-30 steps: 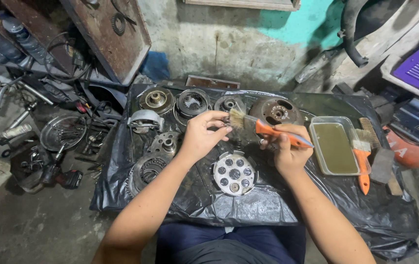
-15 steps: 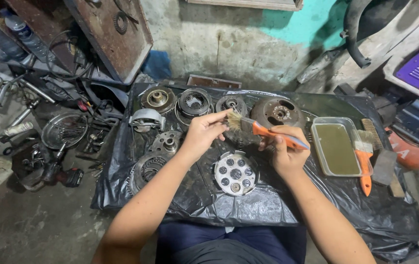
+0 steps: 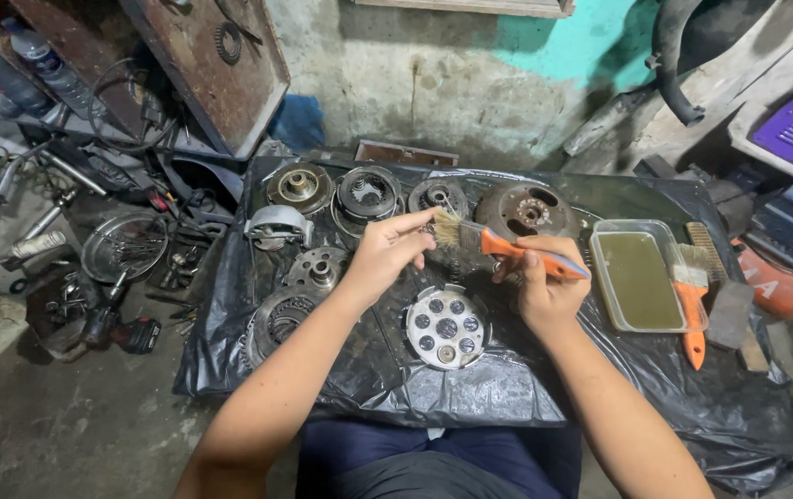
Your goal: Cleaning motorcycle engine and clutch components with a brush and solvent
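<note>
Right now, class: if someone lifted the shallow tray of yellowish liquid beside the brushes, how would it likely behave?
The tray looks like thin clear plastic, so it may flex. It seems nearly full, so the liquid would probably slosh or spill if tilted. A brush lies across its edge and might slide off.

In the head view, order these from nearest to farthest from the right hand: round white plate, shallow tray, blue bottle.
1. Round white plate, just below-left of the right hand.
2. Shallow tray, to its right.
3. Blue bottle, far upper left.
</note>
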